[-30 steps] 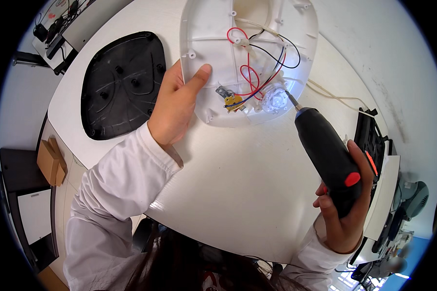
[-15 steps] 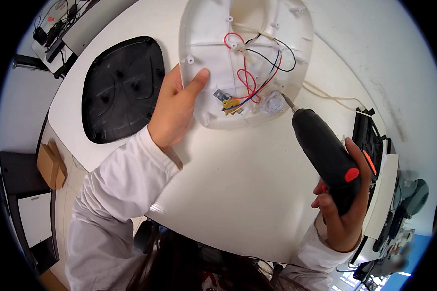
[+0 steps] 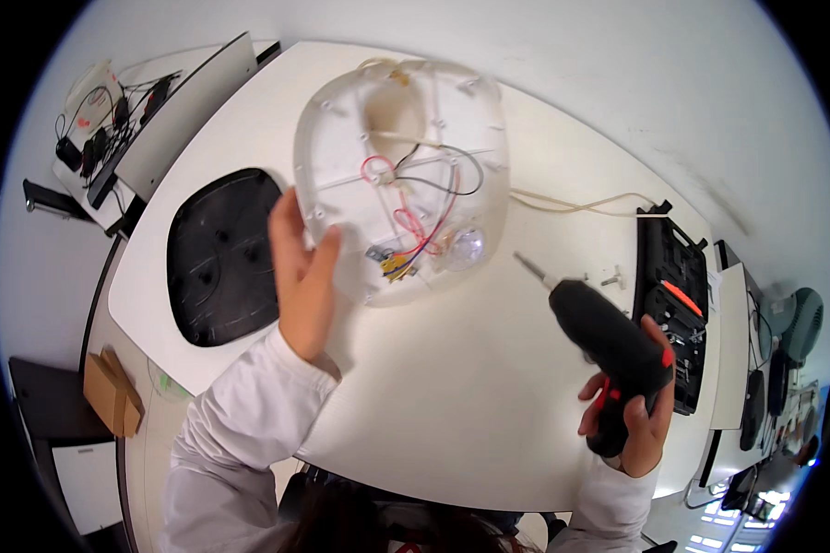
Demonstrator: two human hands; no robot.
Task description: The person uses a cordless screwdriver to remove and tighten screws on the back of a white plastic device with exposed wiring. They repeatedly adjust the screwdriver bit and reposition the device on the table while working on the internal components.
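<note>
Head: smooth translucent shell (image 3: 406, 175), wired.

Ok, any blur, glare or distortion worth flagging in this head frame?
Head view: strong fisheye, the white table edges bow and the corners are black; the translucent housing is slightly motion-smeared; the left hand and the electric screwdriver in the right hand stay fairly sharp; lighting even, no harsh glare.
</note>
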